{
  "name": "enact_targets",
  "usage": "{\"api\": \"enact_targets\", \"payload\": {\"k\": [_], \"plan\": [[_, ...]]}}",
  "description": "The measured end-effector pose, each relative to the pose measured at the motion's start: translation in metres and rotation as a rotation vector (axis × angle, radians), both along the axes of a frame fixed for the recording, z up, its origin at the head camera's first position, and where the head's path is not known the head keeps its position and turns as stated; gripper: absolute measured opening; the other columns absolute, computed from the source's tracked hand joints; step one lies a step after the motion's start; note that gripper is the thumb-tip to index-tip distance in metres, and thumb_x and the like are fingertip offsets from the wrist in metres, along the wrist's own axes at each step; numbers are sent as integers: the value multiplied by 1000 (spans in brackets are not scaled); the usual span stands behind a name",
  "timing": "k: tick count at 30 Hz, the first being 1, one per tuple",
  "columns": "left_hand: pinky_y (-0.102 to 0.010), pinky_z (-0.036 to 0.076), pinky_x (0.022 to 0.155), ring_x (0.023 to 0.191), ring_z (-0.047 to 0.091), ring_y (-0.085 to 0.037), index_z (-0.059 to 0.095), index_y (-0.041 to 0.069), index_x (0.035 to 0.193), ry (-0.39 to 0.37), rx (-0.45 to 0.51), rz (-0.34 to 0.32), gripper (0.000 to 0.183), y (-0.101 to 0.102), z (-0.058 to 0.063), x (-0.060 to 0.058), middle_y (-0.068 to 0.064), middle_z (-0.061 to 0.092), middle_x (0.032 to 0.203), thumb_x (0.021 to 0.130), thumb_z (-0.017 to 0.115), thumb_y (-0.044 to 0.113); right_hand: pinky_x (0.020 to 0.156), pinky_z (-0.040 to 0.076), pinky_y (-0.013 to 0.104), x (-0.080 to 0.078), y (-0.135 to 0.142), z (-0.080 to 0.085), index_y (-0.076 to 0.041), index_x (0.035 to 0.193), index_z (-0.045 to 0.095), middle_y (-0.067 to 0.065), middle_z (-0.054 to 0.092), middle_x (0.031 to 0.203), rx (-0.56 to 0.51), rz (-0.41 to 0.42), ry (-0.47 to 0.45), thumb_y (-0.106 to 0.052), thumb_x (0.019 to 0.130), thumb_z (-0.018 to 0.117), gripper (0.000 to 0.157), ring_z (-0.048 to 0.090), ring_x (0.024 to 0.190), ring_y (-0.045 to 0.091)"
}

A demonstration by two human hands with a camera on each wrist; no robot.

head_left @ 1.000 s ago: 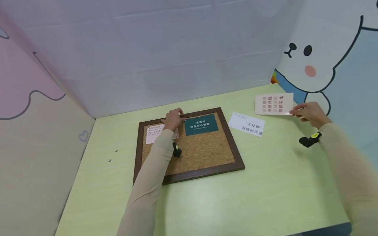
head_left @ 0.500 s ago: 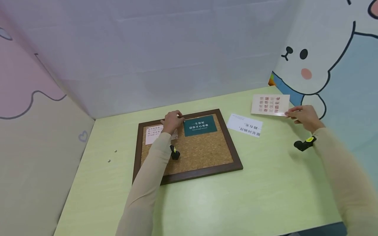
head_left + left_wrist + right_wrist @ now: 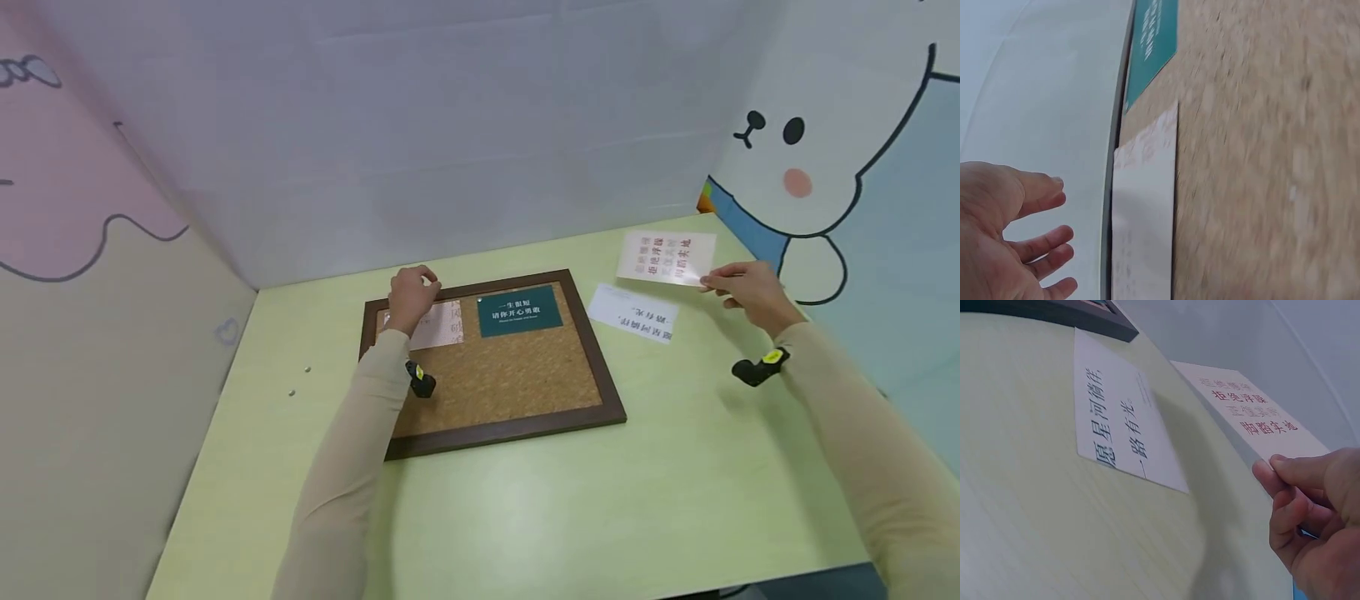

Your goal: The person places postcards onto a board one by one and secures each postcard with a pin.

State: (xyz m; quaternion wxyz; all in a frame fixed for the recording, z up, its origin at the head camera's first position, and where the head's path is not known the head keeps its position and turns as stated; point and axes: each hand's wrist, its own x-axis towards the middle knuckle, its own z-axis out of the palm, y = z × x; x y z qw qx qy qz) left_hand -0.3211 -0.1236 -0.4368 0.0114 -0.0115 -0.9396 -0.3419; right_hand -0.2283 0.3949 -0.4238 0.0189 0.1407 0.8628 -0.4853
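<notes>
My right hand (image 3: 753, 293) pinches one corner of a pale card with red lettering (image 3: 666, 257) between thumb and fingertips, holding it above the table. My left hand (image 3: 411, 298) hovers by the top edge of the brown-framed cork board (image 3: 510, 379). Nothing shows between its loosely bent fingers (image 3: 1054, 240). Beneath that hand lies a pinkish card (image 3: 441, 327) at the board's upper left, partly hidden by hand and wrist. To its right on the cork is a dark green card (image 3: 521, 312), with a small pin (image 3: 480, 300) at its top left corner.
A white card with dark lettering (image 3: 633, 312) lies on the pale green table (image 3: 480, 517), just right of the board. Two small pins (image 3: 307, 369) sit on the table left of the board. A pale curtain wall (image 3: 450, 142) stands behind the table.
My left hand has come away from the pinkish card's top right corner and moved left, uncovering that corner. My right hand has brought the red-lettered card slightly left.
</notes>
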Motion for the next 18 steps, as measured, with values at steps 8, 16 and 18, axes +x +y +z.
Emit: {"api": "enact_targets", "payload": {"k": [8,16,18], "plan": [[-36,47,66,85,61,-26,66,5,111,22,-7,77,23,-45,3,5,-14,63,105,100,55,22,65,50,23,-6,-39,4,5,123,57,-17,62,80,-38,22,-19,-33,95,64,47,54,91,20],[-31,44,61,82,58,-25,64,5,113,-20,-36,143,24,-90,-1,14,-16,62,107,99,55,22,63,48,23,-3,-77,8,6,123,57,-13,64,82,-45,83,-26,-30,97,62,45,51,91,24],[-30,44,60,81,58,-25,64,5,114,-30,-37,152,25,-103,-2,17,-17,62,107,99,54,22,62,47,24,0,-87,9,6,122,58,-12,66,80,-65,108,-26,-28,97,62,43,52,87,21]]}}
